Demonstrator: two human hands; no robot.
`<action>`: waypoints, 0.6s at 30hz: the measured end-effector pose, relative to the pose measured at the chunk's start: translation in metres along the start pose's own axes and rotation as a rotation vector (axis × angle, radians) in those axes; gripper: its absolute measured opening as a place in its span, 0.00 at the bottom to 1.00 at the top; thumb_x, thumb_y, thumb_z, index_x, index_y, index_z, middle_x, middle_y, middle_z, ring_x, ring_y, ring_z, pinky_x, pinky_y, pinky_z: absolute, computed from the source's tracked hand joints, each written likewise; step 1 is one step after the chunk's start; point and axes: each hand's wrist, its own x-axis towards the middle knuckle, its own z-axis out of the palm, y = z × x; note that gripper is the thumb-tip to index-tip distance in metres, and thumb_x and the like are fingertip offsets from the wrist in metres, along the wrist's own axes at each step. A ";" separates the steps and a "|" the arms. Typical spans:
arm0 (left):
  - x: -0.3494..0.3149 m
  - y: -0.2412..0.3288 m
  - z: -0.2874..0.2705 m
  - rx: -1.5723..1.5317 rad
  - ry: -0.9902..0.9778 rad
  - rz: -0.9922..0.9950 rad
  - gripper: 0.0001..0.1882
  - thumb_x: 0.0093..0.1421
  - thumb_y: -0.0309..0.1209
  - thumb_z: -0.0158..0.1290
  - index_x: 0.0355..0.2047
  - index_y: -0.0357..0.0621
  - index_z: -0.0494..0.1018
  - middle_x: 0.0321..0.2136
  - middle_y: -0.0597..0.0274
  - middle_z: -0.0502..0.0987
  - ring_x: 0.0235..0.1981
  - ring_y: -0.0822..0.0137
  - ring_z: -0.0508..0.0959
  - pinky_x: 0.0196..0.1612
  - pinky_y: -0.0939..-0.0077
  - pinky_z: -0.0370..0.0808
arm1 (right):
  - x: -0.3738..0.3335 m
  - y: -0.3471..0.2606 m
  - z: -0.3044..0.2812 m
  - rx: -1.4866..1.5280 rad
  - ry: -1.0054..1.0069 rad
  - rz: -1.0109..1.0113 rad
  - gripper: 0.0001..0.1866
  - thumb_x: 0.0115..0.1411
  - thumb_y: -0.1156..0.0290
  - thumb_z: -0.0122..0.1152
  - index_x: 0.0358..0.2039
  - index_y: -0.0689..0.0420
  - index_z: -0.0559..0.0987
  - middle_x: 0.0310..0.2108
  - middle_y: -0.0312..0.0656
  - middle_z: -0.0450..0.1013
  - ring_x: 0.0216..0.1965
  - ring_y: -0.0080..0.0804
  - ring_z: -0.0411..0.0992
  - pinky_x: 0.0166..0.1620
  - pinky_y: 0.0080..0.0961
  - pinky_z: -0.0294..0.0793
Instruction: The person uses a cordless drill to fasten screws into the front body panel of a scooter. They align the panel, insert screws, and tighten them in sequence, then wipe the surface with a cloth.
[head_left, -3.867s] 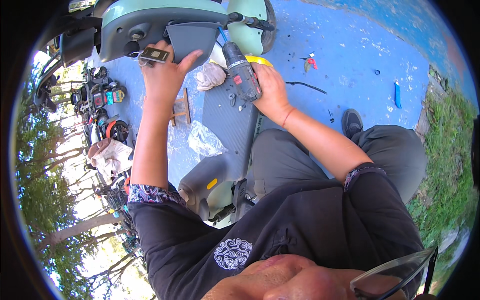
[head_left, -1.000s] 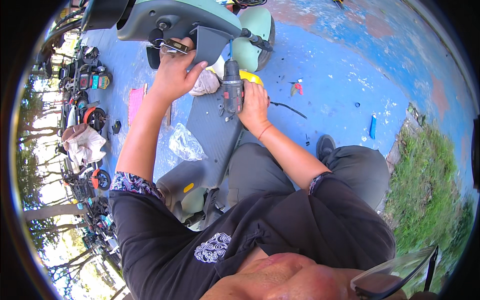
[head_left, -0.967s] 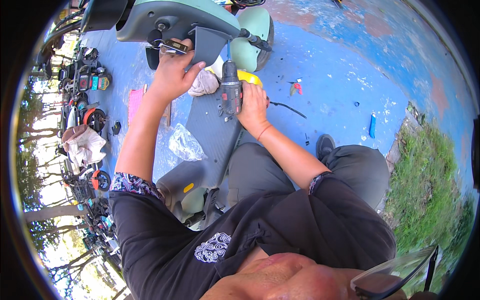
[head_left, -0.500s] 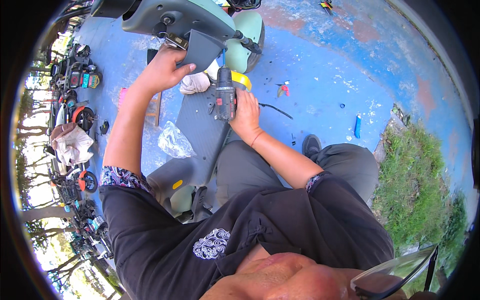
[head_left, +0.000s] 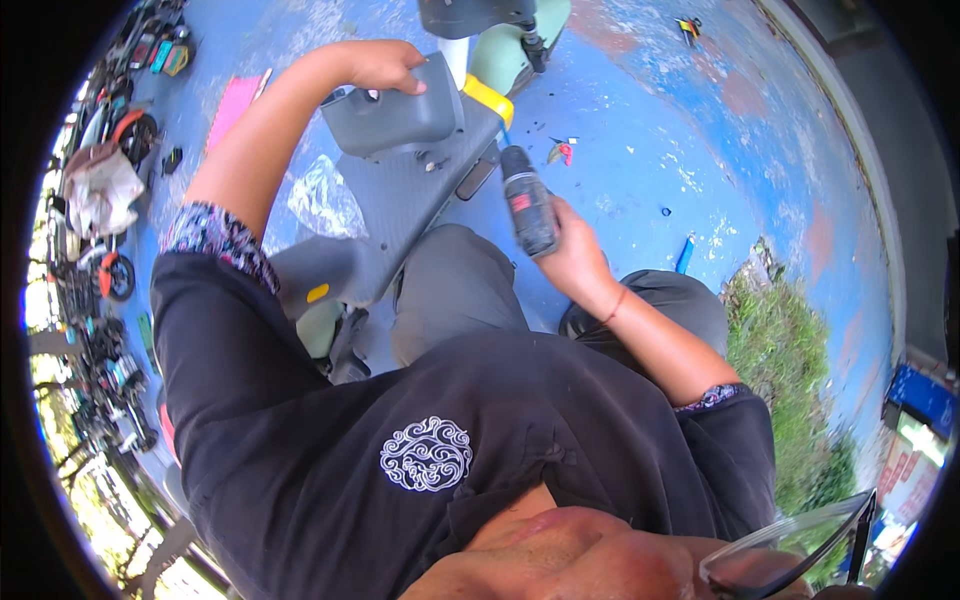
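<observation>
My left hand [head_left: 385, 68] grips the top edge of a dark grey plastic cover panel [head_left: 395, 118], which hangs over the scooter's footboard [head_left: 405, 200]. Held by its handle in my right hand [head_left: 582, 245], a black cordless drill [head_left: 528, 205] points away from me with a thin blue bit. That bit's end lies close to a yellow part [head_left: 490, 99] beside the white column [head_left: 454, 62]. At the top edge shows the grey front body of the scooter [head_left: 475, 16], apart from the panel. My left fingers are partly hidden behind the panel.
On the footboard lie a dark flat rectangular item [head_left: 475, 180] and a few small pieces. Clear plastic wrap [head_left: 328, 195] sits beside it. Around are a pink sheet [head_left: 232, 110], a blue tool [head_left: 686, 254], small red scraps [head_left: 564, 152], grass [head_left: 785, 350] and parked motorbikes [head_left: 115, 270].
The panel has come away from the scooter's front body and moved toward me in my left hand. My right hand has drawn the drill back and to the right. The view has shifted.
</observation>
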 end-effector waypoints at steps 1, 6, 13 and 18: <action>0.002 -0.001 0.007 0.011 -0.032 -0.020 0.24 0.63 0.43 0.56 0.48 0.33 0.78 0.38 0.51 0.83 0.39 0.57 0.81 0.47 0.59 0.76 | 0.002 0.007 -0.008 -0.009 -0.017 0.024 0.23 0.57 0.70 0.73 0.51 0.62 0.77 0.41 0.54 0.81 0.43 0.48 0.81 0.47 0.36 0.78; 0.018 -0.022 0.026 -0.167 -0.073 -0.071 0.26 0.64 0.45 0.55 0.52 0.34 0.78 0.40 0.52 0.83 0.42 0.57 0.80 0.51 0.63 0.74 | 0.013 0.041 -0.003 -0.095 0.021 0.065 0.24 0.55 0.68 0.75 0.50 0.62 0.78 0.40 0.51 0.82 0.42 0.45 0.81 0.47 0.35 0.78; 0.038 -0.034 0.063 0.032 -0.163 -0.104 0.28 0.65 0.48 0.55 0.51 0.33 0.77 0.45 0.49 0.82 0.46 0.55 0.80 0.54 0.61 0.73 | 0.004 0.047 0.004 0.103 -0.107 0.402 0.22 0.52 0.67 0.69 0.46 0.64 0.80 0.36 0.52 0.81 0.40 0.45 0.81 0.46 0.37 0.78; 0.045 -0.041 0.081 0.075 -0.203 -0.153 0.28 0.63 0.48 0.56 0.50 0.32 0.78 0.45 0.48 0.82 0.47 0.54 0.80 0.54 0.59 0.73 | 0.008 0.047 0.002 0.137 -0.158 0.426 0.21 0.52 0.67 0.69 0.44 0.66 0.79 0.35 0.48 0.81 0.37 0.38 0.80 0.44 0.35 0.78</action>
